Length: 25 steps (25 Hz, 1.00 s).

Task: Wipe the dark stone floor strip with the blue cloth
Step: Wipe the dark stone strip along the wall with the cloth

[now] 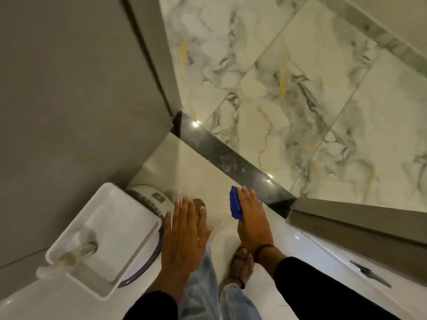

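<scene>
A dark stone floor strip [231,158] runs diagonally across a doorway, from the upper left door frame down to the lower right one. It shows dull smudges near its middle and two bright light reflections. My right hand [251,220] holds a bunched blue cloth [235,206], which lies just left of the strip's lower end. My left hand [184,236] hovers flat with fingers apart and holds nothing.
A white rectangular lidded box [101,239] sits on a round white bin [147,199] at lower left, against a grey wall. Marbled tiles [300,100] lie beyond the strip. A white fixture edge [323,257] runs at lower right. My sandalled feet [242,266] stand on cream tile.
</scene>
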### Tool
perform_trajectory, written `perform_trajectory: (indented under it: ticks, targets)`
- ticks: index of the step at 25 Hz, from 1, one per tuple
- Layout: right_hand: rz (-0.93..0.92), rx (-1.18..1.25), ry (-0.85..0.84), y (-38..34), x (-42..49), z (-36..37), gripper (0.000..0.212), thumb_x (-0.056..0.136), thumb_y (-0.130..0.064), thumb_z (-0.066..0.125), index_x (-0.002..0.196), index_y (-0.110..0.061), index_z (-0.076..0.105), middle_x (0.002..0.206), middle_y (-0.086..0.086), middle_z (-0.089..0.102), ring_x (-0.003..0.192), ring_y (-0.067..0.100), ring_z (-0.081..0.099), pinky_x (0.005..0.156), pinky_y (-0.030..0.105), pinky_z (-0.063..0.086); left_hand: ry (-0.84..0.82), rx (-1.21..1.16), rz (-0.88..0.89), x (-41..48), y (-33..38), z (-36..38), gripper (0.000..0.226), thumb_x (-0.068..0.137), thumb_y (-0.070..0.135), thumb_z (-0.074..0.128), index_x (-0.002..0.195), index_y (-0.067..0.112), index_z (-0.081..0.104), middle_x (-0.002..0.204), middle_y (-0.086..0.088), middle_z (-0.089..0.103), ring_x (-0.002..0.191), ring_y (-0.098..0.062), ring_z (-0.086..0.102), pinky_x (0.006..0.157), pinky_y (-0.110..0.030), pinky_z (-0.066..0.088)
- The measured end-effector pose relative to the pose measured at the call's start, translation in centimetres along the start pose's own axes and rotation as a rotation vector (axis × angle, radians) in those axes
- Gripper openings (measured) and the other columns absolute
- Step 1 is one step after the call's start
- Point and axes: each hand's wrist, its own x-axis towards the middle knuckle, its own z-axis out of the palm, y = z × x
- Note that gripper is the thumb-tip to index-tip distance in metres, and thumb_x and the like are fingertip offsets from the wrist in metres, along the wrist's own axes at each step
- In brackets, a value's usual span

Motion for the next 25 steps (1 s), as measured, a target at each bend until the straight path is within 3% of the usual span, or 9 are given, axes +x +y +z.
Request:
perform_trajectory:
  ticks: [2, 4, 6, 9, 11, 13, 19, 22, 25]
  targets:
    - [0.196, 0.121, 0.055, 3.4, 0.9, 0.2, 0.077, 0.096, 0.010, 0.047, 0.163, -0.018, 0.022, 0.173, 0.003, 0.021, 0.163, 0.024, 0.010, 0.133, 0.040, 0.010, -0.081, 0.060, 0.079, 4.3, 0.2, 1.5, 0.088, 0.100, 0.062, 0.034, 0.162, 0.001, 0.048, 0.165, -0.025, 0.053, 0.152, -0.045, 0.053, 0.120, -0.063, 0.044]
    - [0.364, 0.238, 0.127, 6.7, 2.1, 1.0, 0.075, 0.096, 0.013, 0.045, 0.163, -0.013, 0.024, 0.173, 0.008, 0.022, 0.163, 0.026, 0.012, 0.133, 0.044, 0.011, -0.199, 0.121, 0.112, 8.8, -0.1, 3.8, 0.101, 0.099, 0.073, 0.008, 0.174, 0.006, 0.024, 0.183, -0.016, 0.021, 0.170, -0.036, 0.020, 0.136, -0.055, 0.013]
    - [0.460, 0.298, 0.184, 9.7, 3.4, 2.1, 0.071, 0.098, 0.013, 0.043, 0.162, -0.011, 0.025, 0.172, 0.010, 0.024, 0.162, 0.027, 0.014, 0.133, 0.048, 0.013, -0.236, 0.190, 0.165, 12.7, -1.1, 6.3, 0.108, 0.093, 0.078, -0.015, 0.177, 0.013, 0.003, 0.186, -0.010, -0.003, 0.173, -0.031, -0.004, 0.135, -0.050, -0.009]
    - [0.615, 0.324, 0.270, 15.3, 6.0, 4.8, 0.070, 0.099, 0.012, 0.042, 0.163, -0.010, 0.026, 0.171, 0.010, 0.027, 0.161, 0.029, 0.017, 0.133, 0.046, 0.015, -0.277, 0.290, 0.241, 18.4, -2.4, 10.0, 0.116, 0.083, 0.081, -0.032, 0.175, 0.015, -0.006, 0.185, -0.010, -0.014, 0.172, -0.031, -0.012, 0.136, -0.052, -0.013]
    - [0.670, 0.343, 0.305, 19.0, 7.9, 6.9, 0.071, 0.098, 0.013, 0.042, 0.163, -0.012, 0.026, 0.171, 0.010, 0.028, 0.161, 0.028, 0.018, 0.132, 0.045, 0.017, -0.287, 0.329, 0.244, 21.9, -3.6, 12.7, 0.115, 0.085, 0.081, -0.029, 0.175, 0.015, -0.006, 0.185, -0.011, -0.015, 0.172, -0.033, -0.012, 0.139, -0.056, -0.008]
    - [0.639, 0.317, 0.331, 22.5, 10.0, 8.7, 0.073, 0.096, 0.016, 0.043, 0.163, -0.011, 0.027, 0.171, 0.010, 0.028, 0.162, 0.029, 0.016, 0.132, 0.047, 0.018, -0.272, 0.357, 0.230, 25.0, -4.9, 15.4, 0.106, 0.094, 0.077, -0.013, 0.176, 0.012, -0.002, 0.185, -0.013, -0.011, 0.172, -0.034, -0.009, 0.139, -0.058, 0.000]
    - [0.602, 0.091, 0.453, 32.5, 15.1, 13.6, 0.082, 0.084, 0.020, 0.041, 0.162, -0.004, 0.026, 0.170, 0.015, 0.028, 0.161, 0.037, 0.012, 0.132, 0.053, 0.016, -0.112, 0.323, 0.246, 31.6, -8.5, 24.9, 0.091, 0.105, 0.061, 0.027, 0.171, -0.002, 0.026, 0.180, -0.027, 0.022, 0.167, -0.048, 0.022, 0.132, -0.068, 0.019]
    - [0.614, 0.041, 0.460, 35.5, 16.5, 16.4, 0.081, 0.085, 0.016, 0.040, 0.162, -0.001, 0.023, 0.171, 0.017, 0.025, 0.162, 0.039, 0.009, 0.131, 0.057, 0.014, -0.031, 0.316, 0.253, 33.7, -10.1, 29.2, 0.087, 0.107, 0.057, 0.030, 0.172, 0.000, 0.023, 0.181, -0.026, 0.021, 0.167, -0.049, 0.022, 0.132, -0.068, 0.016]
    - [0.559, -0.128, 0.430, 37.5, 17.1, 18.7, 0.073, 0.093, 0.000, 0.043, 0.162, -0.004, 0.023, 0.171, 0.017, 0.024, 0.161, 0.038, 0.012, 0.130, 0.060, 0.013, 0.032, 0.265, 0.260, 34.6, -11.4, 32.4, 0.083, 0.110, 0.056, 0.025, 0.175, 0.004, 0.011, 0.184, -0.022, 0.009, 0.170, -0.045, 0.011, 0.135, -0.065, 0.008]
